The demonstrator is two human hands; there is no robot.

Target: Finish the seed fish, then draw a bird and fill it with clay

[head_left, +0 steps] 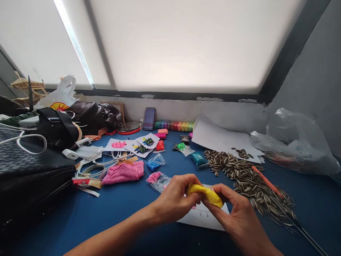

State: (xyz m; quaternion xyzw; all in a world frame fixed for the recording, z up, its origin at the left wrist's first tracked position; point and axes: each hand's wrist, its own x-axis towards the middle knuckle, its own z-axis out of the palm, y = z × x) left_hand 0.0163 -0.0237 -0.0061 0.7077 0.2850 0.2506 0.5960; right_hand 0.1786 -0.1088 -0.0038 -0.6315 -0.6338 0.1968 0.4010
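Note:
A lump of yellow modelling clay (206,193) is pinched between both hands, stretched out and slightly curved. My left hand (177,197) grips its left end, and my right hand (236,206) has its fingers closed on the right end. Below them lies a white sheet of paper (201,220) with thin drawn lines and a bit of pink on it; the hands hide its upper part. Just beyond my left hand is a clear bag with pink clay (157,179).
Striped sunflower seeds (247,181) are heaped at the right beside an orange stick (268,181). Small bags of blue clay (155,163) and teal clay (199,160) lie ahead. A pink cloth (124,172) and a black bag (34,181) occupy the left, a plastic bag (298,142) the far right.

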